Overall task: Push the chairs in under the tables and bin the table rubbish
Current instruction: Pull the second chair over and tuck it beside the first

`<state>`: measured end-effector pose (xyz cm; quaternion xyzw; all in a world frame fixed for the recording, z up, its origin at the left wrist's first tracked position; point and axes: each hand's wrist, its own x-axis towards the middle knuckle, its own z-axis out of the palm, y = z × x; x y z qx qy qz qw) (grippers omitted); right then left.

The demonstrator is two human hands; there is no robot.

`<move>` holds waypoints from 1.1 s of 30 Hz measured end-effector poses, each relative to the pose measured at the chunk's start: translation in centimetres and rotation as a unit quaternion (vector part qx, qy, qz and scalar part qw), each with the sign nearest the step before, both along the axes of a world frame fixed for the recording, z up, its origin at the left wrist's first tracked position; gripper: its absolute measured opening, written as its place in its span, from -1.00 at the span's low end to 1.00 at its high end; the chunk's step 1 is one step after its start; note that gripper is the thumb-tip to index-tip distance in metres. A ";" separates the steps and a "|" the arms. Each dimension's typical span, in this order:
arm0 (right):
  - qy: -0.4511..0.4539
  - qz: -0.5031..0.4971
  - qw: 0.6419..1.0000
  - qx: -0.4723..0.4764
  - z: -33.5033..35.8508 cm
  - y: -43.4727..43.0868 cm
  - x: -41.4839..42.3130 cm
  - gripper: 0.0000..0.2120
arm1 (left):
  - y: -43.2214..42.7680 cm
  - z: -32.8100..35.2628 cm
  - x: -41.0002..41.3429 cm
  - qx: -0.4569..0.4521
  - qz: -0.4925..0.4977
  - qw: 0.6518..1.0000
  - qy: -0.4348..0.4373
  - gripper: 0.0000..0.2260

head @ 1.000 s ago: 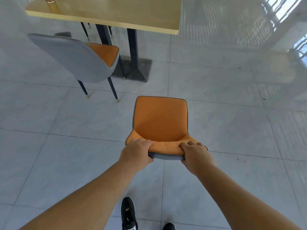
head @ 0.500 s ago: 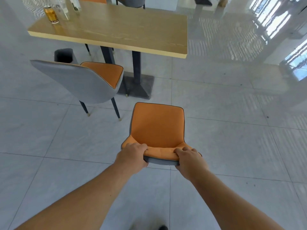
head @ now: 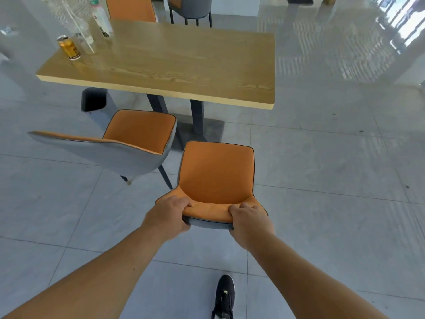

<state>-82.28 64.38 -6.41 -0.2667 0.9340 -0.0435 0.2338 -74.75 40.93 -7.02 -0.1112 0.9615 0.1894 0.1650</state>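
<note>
- I see my left hand point(head: 166, 215) and right hand point(head: 249, 218) both gripping the backrest of the chair point(head: 216, 171), short of the table point(head: 174, 63).
- A can point(head: 69, 47) and bottle point(head: 102, 21) stand on its far left corner.
- Glossy grey floor point(head: 333, 180) tiles.

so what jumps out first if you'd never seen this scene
Two bare arms reach forward, the left hand and the right hand both gripping the top of an orange chair that faces a wooden table. To its left a second chair stands angled and pulled out from the table. On the table's far left corner stand a gold can and a plastic bottle, with a dark bin on the floor below.
</note>
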 end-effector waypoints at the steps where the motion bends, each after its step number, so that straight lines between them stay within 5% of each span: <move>1: 0.000 0.003 1.000 -0.001 0.0 -0.6 -1.4 -0.72 | -0.5 0.0 -1.4 -0.001 0.001 1.000 -0.001 -0.66; 15: 0.039 -0.051 0.998 0.026 -0.2 -8.6 -15.9 -0.77 | -9.0 -0.3 -17.0 0.006 -0.048 0.999 0.000 -0.62; 30: 0.005 -0.107 0.982 0.157 0.6 -9.1 -15.5 -0.59 | -8.1 0.1 -16.8 0.004 -0.092 0.996 -0.017 -0.55; 33: 0.022 -0.059 0.986 0.151 1.0 -11.9 -14.4 -0.57 | -11.4 0.5 -16.0 -0.055 -0.098 0.994 -0.012 -0.55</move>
